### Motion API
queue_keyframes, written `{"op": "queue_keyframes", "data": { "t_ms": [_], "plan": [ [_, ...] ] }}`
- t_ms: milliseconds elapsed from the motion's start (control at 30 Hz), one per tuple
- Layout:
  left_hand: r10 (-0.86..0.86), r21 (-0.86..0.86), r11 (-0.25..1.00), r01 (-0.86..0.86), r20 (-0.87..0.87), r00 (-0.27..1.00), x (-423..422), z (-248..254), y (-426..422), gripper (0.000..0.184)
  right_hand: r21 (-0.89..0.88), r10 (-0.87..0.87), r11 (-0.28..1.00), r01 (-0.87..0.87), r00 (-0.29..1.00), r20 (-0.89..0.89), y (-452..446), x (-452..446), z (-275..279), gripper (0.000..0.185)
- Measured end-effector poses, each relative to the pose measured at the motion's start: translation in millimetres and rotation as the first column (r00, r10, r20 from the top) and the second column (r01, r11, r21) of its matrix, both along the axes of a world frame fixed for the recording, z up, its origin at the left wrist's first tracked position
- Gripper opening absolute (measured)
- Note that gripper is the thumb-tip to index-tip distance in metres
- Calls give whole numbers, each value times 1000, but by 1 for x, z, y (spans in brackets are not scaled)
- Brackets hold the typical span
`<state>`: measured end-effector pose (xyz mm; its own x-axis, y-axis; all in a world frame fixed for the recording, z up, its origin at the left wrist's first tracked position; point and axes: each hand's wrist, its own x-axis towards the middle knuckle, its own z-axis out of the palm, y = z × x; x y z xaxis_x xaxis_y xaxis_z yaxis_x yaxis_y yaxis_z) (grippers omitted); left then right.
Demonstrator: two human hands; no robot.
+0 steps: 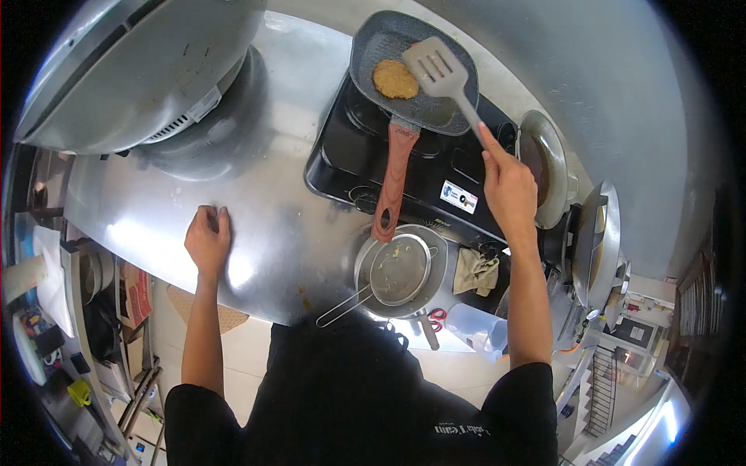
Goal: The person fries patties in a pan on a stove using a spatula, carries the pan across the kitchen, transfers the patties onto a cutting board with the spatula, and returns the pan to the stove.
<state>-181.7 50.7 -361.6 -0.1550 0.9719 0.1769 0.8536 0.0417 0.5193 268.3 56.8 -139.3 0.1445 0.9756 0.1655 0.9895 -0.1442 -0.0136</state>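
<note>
My right hand (510, 186) grips the handle of a grey slotted spatula (437, 68). The spatula's head is over the grey frying pan (373, 46), at the right edge of a browned round patty (395, 79); part of another brown piece may show behind the blade. The pan sits on a black gas stove (334, 159), its wood-look handle (396, 175) pointing toward me. My left hand (207, 242) rests on the steel counter (272, 233) with its fingers curled in a loose fist, and I see nothing in it.
In front of me a wire strainer (399, 273) with food bits lies over a metal bowl (441, 268). Nearby are a folded cloth (475, 272), red-handled scissors (437, 317) and a clear plastic jug (474, 330). A lidded pot (544, 171) stands right; a large metal vessel (148, 70) stands left.
</note>
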Motion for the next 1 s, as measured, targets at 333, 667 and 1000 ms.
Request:
{"op": "queue_keyframes", "data": {
  "t_ms": [333, 667, 1000],
  "plan": [
    [-16, 38, 999, 17, -20, 1000, 3, 0, 1, 22, 76, -11, 997, 24, 986, -169, 37, 22, 7, 42],
    [3, -27, 1000, -3, -16, 1000, 2, 1, 3, 22, -222, -163, 971, 87, 923, -349, 55, 13, -14, 41],
    [-16, 22, 1000, 16, 9, 1000, 1, -1, 5, 23, -286, -184, 953, 103, 943, -276, 56, 8, -6, 43]
  ]
}}
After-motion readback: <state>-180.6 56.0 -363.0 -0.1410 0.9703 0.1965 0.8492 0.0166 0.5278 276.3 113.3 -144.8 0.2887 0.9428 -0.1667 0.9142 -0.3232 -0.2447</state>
